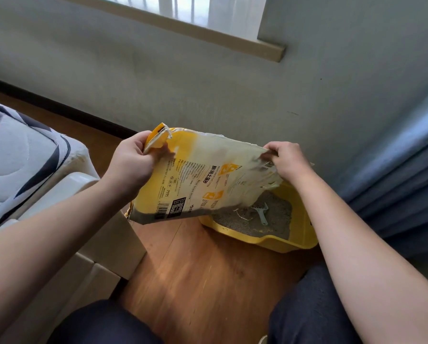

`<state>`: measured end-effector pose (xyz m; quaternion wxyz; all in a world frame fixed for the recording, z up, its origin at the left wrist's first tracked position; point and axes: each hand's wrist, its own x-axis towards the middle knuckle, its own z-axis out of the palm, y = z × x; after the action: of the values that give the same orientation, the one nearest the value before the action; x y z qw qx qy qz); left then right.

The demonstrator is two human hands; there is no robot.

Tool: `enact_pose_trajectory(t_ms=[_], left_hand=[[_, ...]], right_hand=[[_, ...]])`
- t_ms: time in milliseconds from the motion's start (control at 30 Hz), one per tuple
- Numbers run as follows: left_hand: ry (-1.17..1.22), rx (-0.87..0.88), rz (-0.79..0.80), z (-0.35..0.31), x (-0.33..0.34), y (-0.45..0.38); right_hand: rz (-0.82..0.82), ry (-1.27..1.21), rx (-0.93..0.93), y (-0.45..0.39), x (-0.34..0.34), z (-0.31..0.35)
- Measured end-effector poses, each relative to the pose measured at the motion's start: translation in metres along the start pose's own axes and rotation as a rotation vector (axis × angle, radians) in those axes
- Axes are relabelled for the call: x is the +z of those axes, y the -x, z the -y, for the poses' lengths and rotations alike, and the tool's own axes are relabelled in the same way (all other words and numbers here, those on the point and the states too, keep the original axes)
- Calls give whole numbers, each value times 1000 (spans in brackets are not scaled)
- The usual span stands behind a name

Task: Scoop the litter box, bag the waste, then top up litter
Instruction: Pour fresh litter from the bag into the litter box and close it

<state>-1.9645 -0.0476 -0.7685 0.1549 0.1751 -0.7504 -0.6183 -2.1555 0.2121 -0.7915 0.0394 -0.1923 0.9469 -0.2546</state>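
Head view: both bare forearms stretch forward from the lower corners, knees in dark trousers below. Left hand (131,160) raised, fingers curled round the torn yellow corner of the cat litter bag (200,177), thumb on the near side. Right hand (286,158) at about the same height, back of hand up, fingertips pinching the bag's opposite crumpled end. Bag hangs stretched between the two hands, printed side toward the camera, text sideways, the right-hand end over the litter box. Yellow litter box (277,240) sits on the wooden floor (208,274) against the grey wall (208,90), partly hidden behind the bag. Grey litter (277,219) inside it, a pale blue scoop (261,213) lying on the litter. Blue curtain (401,175) right, patterned mattress (21,155) left, window sill (233,40) above.
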Motion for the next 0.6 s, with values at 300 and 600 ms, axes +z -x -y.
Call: enact_pose_trajectory(t_ms=[300,600], left_hand=[[-54,17,-9,0,0,1],[-51,5,38,-3,7,5]], right_hand=[[37,43,-10,6,-6,1],[112,106,14,23,-23,-12]])
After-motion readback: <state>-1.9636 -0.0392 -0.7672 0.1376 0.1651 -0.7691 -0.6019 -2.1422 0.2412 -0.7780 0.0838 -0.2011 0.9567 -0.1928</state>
